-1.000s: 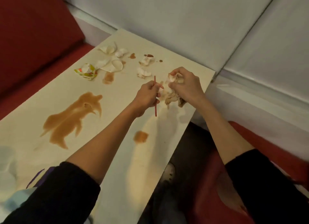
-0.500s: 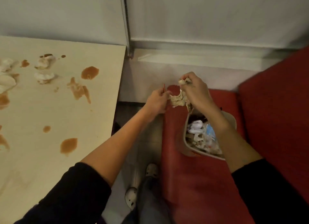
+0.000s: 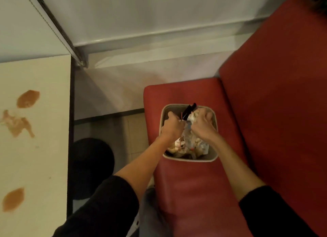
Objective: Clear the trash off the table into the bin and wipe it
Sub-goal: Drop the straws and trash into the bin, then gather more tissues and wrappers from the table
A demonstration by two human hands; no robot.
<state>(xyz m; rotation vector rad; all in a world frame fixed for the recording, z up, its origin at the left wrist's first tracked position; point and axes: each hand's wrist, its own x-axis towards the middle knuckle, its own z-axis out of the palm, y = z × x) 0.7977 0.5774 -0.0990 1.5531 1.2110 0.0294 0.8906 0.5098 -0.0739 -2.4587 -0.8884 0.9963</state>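
As found over the bin (image 3: 190, 160): left hand (image 3: 172, 127) and right hand (image 3: 201, 125), side by side, both above its opening.
Left hand grip: curled tight, pinching a thin red stick (image 3: 182, 116); stick upright, above the bin's far half, only a short end showing past the fingers.
Right hand grip: curled round a crumpled tissue wad (image 3: 192, 116), pale with brown staining; wad above the bin's far half, just beside the red stick.
Bin: pale, rounded-square, upright on a red bench seat (image 3: 194, 192).
Bin contents: heaped crumpled paper and wrappers (image 3: 192, 144), near the brim; a black object (image 3: 190, 108) leaning out over the far rim, kind not made out.
Table (image 3: 44, 148): well left of the bin, across a floor gap; brown spills (image 3: 28, 98) on its top.
Hidden or unclear: much of the tissue wad covered by the right hand; lower length of the red stick covered by the left hand; bin's middle masked by both wrists; table cut off at the picture's left edge; single items in the heap too blurred to name.
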